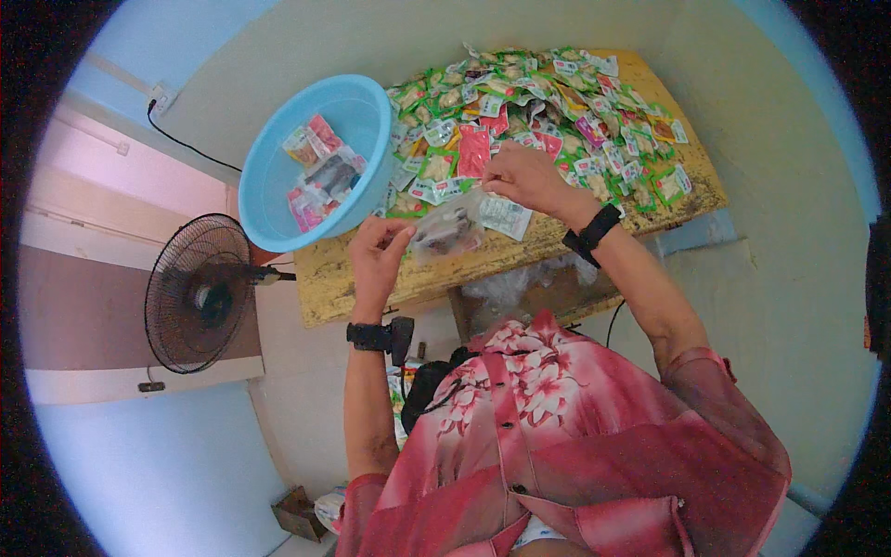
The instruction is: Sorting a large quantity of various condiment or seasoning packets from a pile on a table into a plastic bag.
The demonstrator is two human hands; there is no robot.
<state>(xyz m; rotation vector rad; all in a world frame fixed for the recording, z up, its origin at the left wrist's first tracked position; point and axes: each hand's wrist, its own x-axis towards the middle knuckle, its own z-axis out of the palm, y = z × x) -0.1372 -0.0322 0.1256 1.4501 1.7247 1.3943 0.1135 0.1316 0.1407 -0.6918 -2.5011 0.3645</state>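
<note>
Between my two hands, over the front edge of the worn yellow table (341, 282), a clear plastic bag (445, 226) is stretched, with something dark inside. My left hand (379, 250) pinches its left end between thumb and fingers. At the bag's upper right, my right hand (525, 177) grips the other end, its fingertips partly hidden. Just below my right hand lies a whitish printed packet (506, 217). Beyond the hands spreads a heap of small sealed food packets (445, 163), many green-edged. A red packet (474, 151) rests just past the bag.
A blue plastic basin (268, 202) at the table's left holds several packets (327, 174). Left of the table stands a black caged fan (198, 292). An open drawer or shelf (536, 296) with clear plastic sits under the front edge. A small box (299, 514) is on the floor.
</note>
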